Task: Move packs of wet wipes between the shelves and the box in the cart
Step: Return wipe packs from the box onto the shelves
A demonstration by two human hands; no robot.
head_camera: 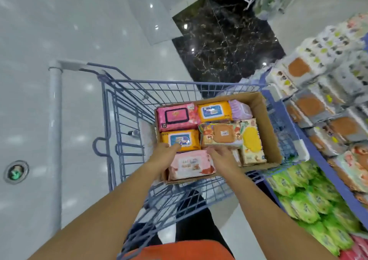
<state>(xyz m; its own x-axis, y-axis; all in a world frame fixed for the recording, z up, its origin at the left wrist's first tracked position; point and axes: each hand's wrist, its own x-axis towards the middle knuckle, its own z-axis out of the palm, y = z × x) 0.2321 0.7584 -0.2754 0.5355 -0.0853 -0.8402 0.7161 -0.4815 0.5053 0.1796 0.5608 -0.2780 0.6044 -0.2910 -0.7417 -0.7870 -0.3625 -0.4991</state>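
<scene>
Person in orange top (179,249), both bare arms reaching down into the cart. Left hand (165,150): fingers straight and close together, tips resting on the near edge of an orange wet-wipe pack with a blue label (181,139). Right hand (219,154): fingers curled downward at the near edge of a cartoon-printed pack with a brown lid (221,134); too blurred to tell if it's actually gripped.

Pale pink wet-wipe pack (191,166) lies flat between the two wrists, at the near wall of the brown cardboard box (266,120).

Further into the box:
- hot-pink pack with a black-framed lid (175,116)
- second orange pack (214,111)
- lilac pack (239,109) in the far corner
- pack with a yellow lid (252,140) standing on its edge by the right wall

Box sits in the blue wire shopping cart (127,100). Blue shelves (310,146) sit just beside the cart on the right, holding green packs (306,206) low down and brown-lidded packs higher up. Glossy white tile floor (79,30) beyond, with a black marble patch (223,46).
</scene>
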